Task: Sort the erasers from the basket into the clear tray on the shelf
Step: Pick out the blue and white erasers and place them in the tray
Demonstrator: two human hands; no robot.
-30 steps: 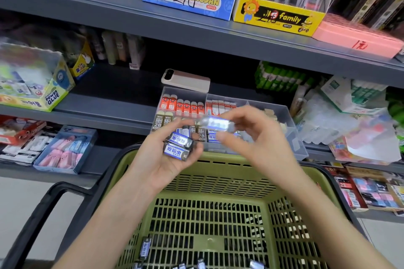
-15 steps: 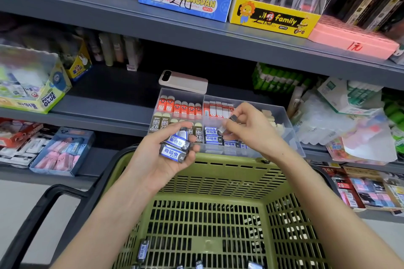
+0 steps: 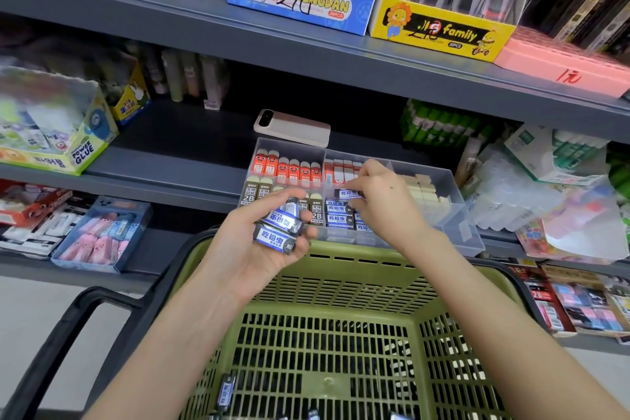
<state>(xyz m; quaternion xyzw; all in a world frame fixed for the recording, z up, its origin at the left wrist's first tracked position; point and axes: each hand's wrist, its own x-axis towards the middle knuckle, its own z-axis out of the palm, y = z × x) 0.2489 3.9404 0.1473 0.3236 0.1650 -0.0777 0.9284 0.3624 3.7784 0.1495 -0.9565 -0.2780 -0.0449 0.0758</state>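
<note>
Dark grey metal shelving in tiers across frame. Top tier, upper centre: blue cardboard display box, yellow cardboard box beside it. Pale floor lower left.

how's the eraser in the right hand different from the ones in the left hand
Count: the right hand pinches a single eraser; the left hand holds a stack of several.
Place: the single eraser is over the clear tray, above matching ones; the stack sits outside it, over the green basket rim.
Both share the blue-and-white label with dark ends.
</note>
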